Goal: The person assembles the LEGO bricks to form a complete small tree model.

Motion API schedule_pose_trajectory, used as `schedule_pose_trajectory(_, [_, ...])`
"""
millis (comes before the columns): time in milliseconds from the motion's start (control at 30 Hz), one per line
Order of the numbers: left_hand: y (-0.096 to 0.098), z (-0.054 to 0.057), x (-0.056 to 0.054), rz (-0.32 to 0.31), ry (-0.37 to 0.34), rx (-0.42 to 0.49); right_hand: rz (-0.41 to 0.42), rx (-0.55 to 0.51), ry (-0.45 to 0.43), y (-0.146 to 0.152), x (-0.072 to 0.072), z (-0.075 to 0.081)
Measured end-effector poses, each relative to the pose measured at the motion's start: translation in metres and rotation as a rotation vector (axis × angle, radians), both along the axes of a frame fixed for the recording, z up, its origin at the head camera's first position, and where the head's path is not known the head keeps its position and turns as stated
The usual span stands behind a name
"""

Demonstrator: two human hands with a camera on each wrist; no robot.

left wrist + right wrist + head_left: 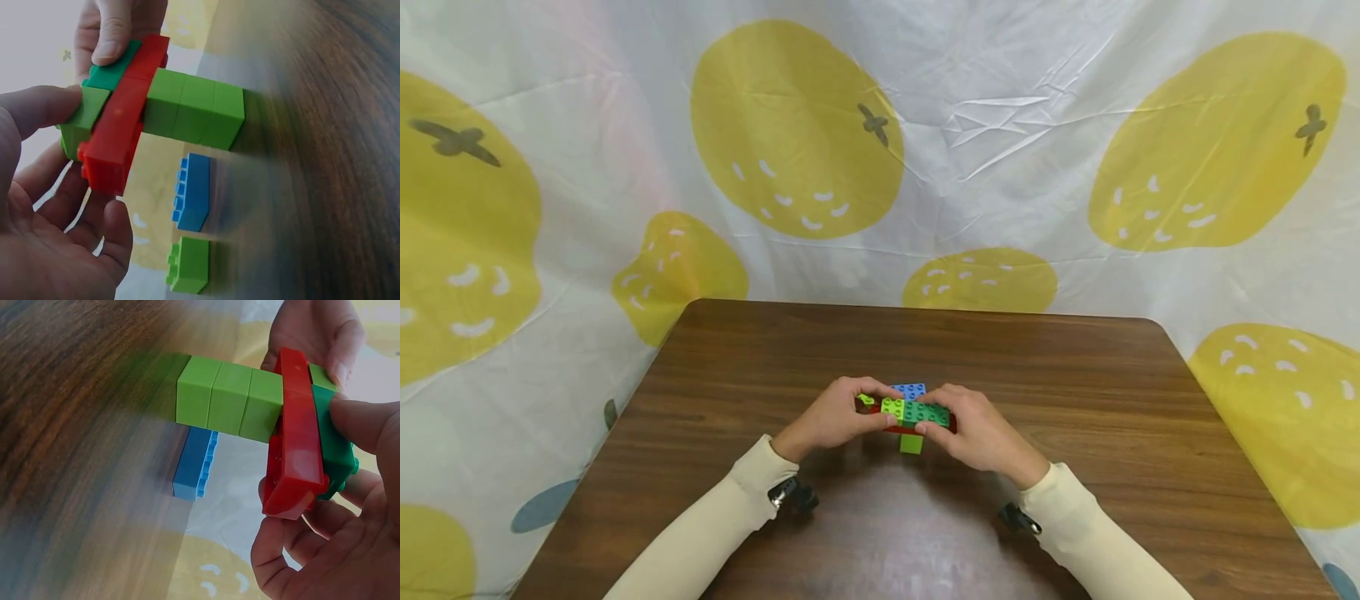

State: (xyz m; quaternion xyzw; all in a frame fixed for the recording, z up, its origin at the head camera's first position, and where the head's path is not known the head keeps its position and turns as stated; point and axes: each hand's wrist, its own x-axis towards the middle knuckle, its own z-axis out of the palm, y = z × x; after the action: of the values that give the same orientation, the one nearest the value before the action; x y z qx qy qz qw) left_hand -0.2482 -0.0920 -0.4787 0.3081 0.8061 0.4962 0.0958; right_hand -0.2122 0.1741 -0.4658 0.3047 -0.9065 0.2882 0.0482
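Toy building bricks make a T shape: a column of light green bricks (194,109) stands on the table and carries a row of red bricks (301,434). On top of the red row sit a small light green brick (892,408) and a dark green brick (927,414), side by side. With thumb and fingers, my left hand (833,413) pinches the small light green brick from the left. From the other side my right hand (983,432) pinches the dark green brick. Some fingers of both hands hang beside or under the red ends.
Behind the column a blue brick (912,390) lies on the brown wooden table (1037,358). A loose light green brick (189,265) lies to its left, partly hidden by my left hand in the head view. A patterned white cloth (985,200) hangs behind the table.
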Motion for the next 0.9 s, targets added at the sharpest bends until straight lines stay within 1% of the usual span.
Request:
schedule_pose_trajectory(100, [-0.001,-0.001,-0.001,0.001,0.017,0.01,0.002,-0.007,-0.001,-0.001,-0.002,0.001])
schedule_pose_trajectory(267, [-0.001,-0.003,-0.003,-0.005,0.102,-0.003,0.008,-0.026,0.004,-0.002,-0.003,0.0])
schedule_pose_trajectory(367, [0.0,-0.004,-0.003,-0.019,0.123,-0.013,0.004,-0.036,-0.005,-0.002,-0.002,-0.001])
schedule_pose_trajectory(500, [0.001,-0.003,0.001,-0.015,0.095,-0.025,0.013,-0.031,-0.014,0.0,0.001,-0.001])
schedule_pose_trajectory(667, [-0.001,-0.002,0.004,0.002,0.033,-0.043,0.078,0.011,-0.003,0.0,-0.005,0.005])
schedule_pose_trajectory(800, [-0.001,0.003,0.004,0.015,0.004,-0.058,0.123,0.039,-0.014,0.0,-0.012,0.012])
schedule_pose_trajectory(900, [0.002,0.004,0.002,0.0,-0.017,-0.06,0.128,0.048,-0.032,0.003,-0.013,0.014])
